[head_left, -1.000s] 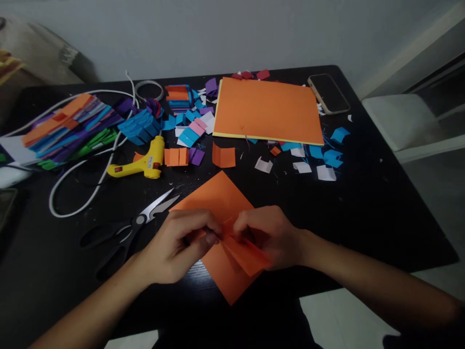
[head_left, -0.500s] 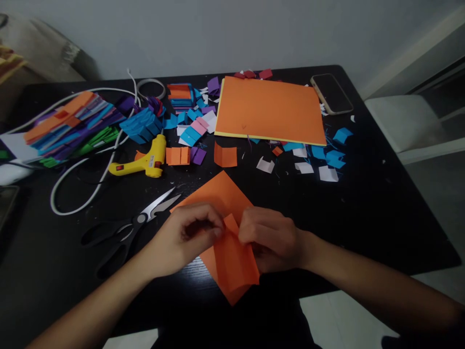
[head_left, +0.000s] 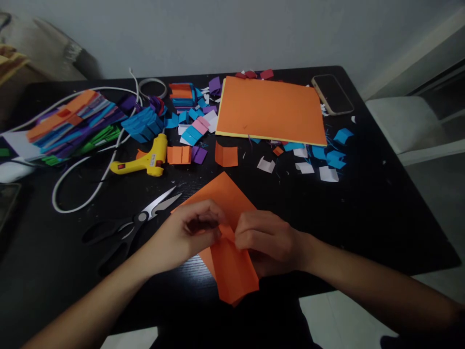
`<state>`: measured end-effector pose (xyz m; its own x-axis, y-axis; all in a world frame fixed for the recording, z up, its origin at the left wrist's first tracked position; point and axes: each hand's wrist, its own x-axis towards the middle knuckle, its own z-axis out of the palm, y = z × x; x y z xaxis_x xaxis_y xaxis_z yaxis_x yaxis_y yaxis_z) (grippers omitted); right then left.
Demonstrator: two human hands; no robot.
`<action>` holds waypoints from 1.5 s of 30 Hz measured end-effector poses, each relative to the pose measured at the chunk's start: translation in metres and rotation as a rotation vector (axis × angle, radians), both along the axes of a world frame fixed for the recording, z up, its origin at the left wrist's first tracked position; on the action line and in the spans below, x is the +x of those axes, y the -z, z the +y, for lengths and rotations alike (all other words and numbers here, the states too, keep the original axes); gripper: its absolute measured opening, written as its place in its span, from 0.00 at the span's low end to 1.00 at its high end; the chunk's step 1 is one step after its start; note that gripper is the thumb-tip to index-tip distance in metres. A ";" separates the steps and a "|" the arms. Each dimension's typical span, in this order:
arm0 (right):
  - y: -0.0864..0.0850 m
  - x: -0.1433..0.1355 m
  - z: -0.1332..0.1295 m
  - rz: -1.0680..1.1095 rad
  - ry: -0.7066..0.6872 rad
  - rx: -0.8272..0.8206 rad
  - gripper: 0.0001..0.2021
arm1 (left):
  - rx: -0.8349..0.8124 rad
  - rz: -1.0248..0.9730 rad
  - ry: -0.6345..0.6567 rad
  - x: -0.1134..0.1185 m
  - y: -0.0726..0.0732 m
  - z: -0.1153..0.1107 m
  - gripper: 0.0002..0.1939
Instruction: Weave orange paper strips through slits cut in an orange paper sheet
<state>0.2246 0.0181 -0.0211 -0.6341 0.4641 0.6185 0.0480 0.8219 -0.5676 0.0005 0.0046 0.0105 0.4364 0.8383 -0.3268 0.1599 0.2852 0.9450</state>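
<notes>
A creased strip of orange paper [head_left: 234,271] is pinched at its far end between my two hands. My left hand [head_left: 192,232] closes thumb and fingers on its left edge, while my right hand [head_left: 269,240] grips the right edge with curled fingers. Part of the strip's far end is covered by the fingers. Beneath it, a larger orange sheet [head_left: 223,191] lies on the black table, turned cornerwise. Scissors [head_left: 142,216] with black handles rest, blades parted, just left of my left hand.
A yellow glue gun [head_left: 154,157] lies beyond the scissors. Bundles of folded coloured paper [head_left: 72,121] and a white cable [head_left: 54,189] occupy the left. Farther back are a stack of orange sheets [head_left: 272,109], a phone [head_left: 332,94] and scattered paper pieces [head_left: 329,173].
The strip's near end has shifted slightly toward me, and its far end now bends over between my fingers. My right hand has moved a little left. The things on the table stay put.
</notes>
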 end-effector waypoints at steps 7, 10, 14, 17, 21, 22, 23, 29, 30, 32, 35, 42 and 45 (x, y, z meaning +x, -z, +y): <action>-0.007 -0.001 0.001 0.034 -0.015 -0.152 0.10 | -0.003 0.002 -0.020 -0.002 0.000 0.002 0.05; -0.015 0.000 0.004 0.047 -0.005 -0.371 0.12 | 0.001 0.006 -0.032 -0.003 0.000 0.003 0.04; -0.020 0.000 0.009 0.081 0.076 -0.857 0.08 | 0.017 0.013 -0.055 -0.003 0.001 0.002 0.06; -0.020 -0.002 0.010 0.070 0.064 -1.153 0.04 | 0.037 0.030 -0.077 -0.003 0.002 0.002 0.05; -0.020 -0.005 0.010 0.054 0.033 -1.293 0.07 | 0.051 0.069 -0.078 -0.002 0.002 0.001 0.04; -0.020 -0.005 0.011 0.051 0.040 -1.304 0.07 | 0.053 0.078 -0.071 -0.001 0.002 0.001 0.03; -0.020 -0.005 0.011 0.047 0.048 -1.308 0.06 | 0.055 0.084 -0.064 -0.001 0.002 0.001 0.03; -0.017 -0.004 0.011 0.017 0.081 -1.290 0.06 | 0.065 0.119 -0.024 -0.003 0.004 0.000 0.03; -0.017 -0.004 0.012 0.013 0.085 -1.283 0.06 | 0.063 0.123 -0.019 -0.003 0.005 0.000 0.03; -0.018 -0.005 0.012 0.008 0.087 -1.271 0.05 | 0.056 0.125 -0.018 -0.003 0.005 0.000 0.03; -0.019 -0.005 0.012 0.015 0.086 -1.266 0.05 | 0.046 0.119 -0.022 -0.003 0.004 0.000 0.03; -0.017 -0.004 0.010 0.026 0.088 -1.257 0.05 | 0.077 0.132 -0.033 -0.002 0.001 0.001 0.02; -0.016 -0.004 0.010 0.053 0.092 -1.278 0.06 | 0.079 0.143 -0.032 -0.003 0.000 0.000 0.02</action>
<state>0.2210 0.0276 -0.0054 -0.5566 0.7844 -0.2738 0.0284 -0.3114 -0.9499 -0.0020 0.0049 0.0102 0.3633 0.8764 -0.3162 0.2864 0.2179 0.9330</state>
